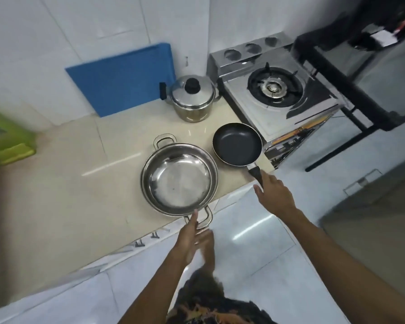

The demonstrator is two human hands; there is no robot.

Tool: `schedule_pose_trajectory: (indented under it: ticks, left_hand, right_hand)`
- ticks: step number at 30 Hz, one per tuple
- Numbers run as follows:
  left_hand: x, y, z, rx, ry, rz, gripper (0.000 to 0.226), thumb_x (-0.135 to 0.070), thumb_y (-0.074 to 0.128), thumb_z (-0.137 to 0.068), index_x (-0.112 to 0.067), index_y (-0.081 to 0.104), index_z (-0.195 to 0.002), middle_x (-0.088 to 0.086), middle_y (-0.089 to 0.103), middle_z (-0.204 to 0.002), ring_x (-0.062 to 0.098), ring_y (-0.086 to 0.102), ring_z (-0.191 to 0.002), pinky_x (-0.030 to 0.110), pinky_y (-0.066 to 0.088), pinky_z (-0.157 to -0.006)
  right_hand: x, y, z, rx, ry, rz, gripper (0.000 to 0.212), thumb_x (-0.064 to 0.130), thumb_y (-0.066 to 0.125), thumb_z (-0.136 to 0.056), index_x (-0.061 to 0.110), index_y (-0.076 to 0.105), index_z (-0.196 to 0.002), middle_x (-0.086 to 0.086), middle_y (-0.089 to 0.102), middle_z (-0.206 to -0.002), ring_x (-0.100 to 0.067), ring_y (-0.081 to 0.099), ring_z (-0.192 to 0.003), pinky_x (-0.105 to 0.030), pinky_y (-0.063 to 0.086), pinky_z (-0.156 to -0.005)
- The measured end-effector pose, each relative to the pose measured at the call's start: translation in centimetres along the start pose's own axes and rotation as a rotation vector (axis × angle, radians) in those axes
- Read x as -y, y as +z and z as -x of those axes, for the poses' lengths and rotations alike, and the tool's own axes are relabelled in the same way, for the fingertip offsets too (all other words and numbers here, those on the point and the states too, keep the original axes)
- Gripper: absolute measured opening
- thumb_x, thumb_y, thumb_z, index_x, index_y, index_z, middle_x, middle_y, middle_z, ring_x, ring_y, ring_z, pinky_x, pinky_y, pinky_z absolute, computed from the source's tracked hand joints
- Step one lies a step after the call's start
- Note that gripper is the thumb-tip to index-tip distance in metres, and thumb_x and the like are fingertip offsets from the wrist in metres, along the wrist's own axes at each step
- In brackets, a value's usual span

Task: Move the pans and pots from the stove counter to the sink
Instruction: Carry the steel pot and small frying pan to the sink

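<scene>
A wide shallow steel pan [179, 177] with two loop handles sits near the counter's front edge. My left hand [194, 237] is open, fingers spread, its fingertip at the pan's near handle. To the right lies a black non-stick frying pan [237, 143], its black handle pointing over the counter edge. My right hand [272, 192] touches the end of that handle with fingers apart, not closed around it. A lidded steel pot [192, 98] with a black knob stands at the back by the wall. No sink is in view.
A single-burner steel gas stove [276, 94] stands on the right of the beige counter [68, 195]. A blue cutting board [124, 80] leans on the tiled wall. A green rack [7, 139] is at the far left. A dark appliance [369, 66] stands beyond the stove.
</scene>
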State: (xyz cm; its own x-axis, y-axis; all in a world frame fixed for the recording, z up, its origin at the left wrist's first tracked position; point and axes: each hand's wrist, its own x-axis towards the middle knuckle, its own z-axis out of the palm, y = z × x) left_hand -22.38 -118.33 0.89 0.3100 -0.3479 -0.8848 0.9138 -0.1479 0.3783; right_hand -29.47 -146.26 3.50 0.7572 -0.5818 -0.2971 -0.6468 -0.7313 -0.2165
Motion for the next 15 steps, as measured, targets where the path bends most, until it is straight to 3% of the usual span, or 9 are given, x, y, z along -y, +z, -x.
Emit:
schedule_pose_trajectory:
  ticks: [3, 6, 8, 11, 15]
  left_hand:
    - [-0.4, 0.9, -1.8, -0.058, -0.005, 0.197, 0.052, -0.052, 0.060, -0.094, -0.008, 0.055, -0.120, 0.012, 0.072, -0.112, 0.032, 0.072, -0.104, 0.052, 0.048, -0.107]
    - [-0.9, 2.1, -2.2, -0.119, 0.026, 0.348, 0.030, -0.037, 0.062, -0.097, -0.009, 0.068, -0.105, 0.009, 0.082, -0.088, 0.025, 0.079, -0.076, 0.042, 0.060, -0.079]
    - [-0.9, 2.8, -2.4, -0.167, 0.036, 0.444, 0.020, -0.027, 0.062, -0.099, -0.009, 0.069, -0.098, 0.008, 0.082, -0.082, 0.022, 0.079, -0.070, 0.035, 0.062, -0.061]
    - [-1.0, 3.3, -2.6, -0.212, 0.045, 0.522, 0.018, -0.020, 0.062, -0.099, -0.004, 0.070, -0.102, 0.010, 0.082, -0.085, 0.023, 0.079, -0.074, 0.033, 0.062, -0.060]
    - [-1.0, 4.2, -2.8, -0.284, 0.096, 0.589, 0.015, -0.013, 0.064, -0.096, -0.002, 0.071, -0.104, 0.012, 0.081, -0.089, 0.023, 0.078, -0.083, 0.036, 0.062, -0.068]
  right_hand:
    - [-1.2, 0.7, -3.0, 0.059, 0.123, -0.178, 0.059, 0.037, 0.051, -0.102, 0.009, 0.036, -0.152, -0.026, 0.052, -0.140, -0.047, 0.052, -0.124, -0.055, 0.047, -0.097]
    - [-2.2, 1.1, -5.1, 0.171, 0.218, -0.382, 0.055, 0.035, 0.049, -0.105, 0.012, 0.034, -0.153, -0.027, 0.060, -0.134, -0.046, 0.057, -0.121, -0.054, 0.047, -0.102]
    - [-2.6, 1.7, -5.5, 0.254, 0.252, -0.559, 0.052, 0.034, 0.050, -0.105, 0.018, 0.035, -0.153, -0.023, 0.066, -0.127, -0.041, 0.067, -0.108, -0.053, 0.052, -0.098]
    - [-3.0, 2.0, -6.1, 0.310, 0.289, -0.781, 0.051, 0.034, 0.055, -0.103, 0.027, 0.038, -0.151, -0.018, 0.072, -0.108, -0.033, 0.075, -0.081, -0.047, 0.062, -0.082]
    - [-3.4, 2.5, -7.0, 0.395, 0.276, -0.948, 0.053, 0.031, 0.060, -0.102, 0.041, 0.037, -0.148, -0.019, 0.072, -0.089, -0.035, 0.069, -0.055, -0.038, 0.062, -0.059]
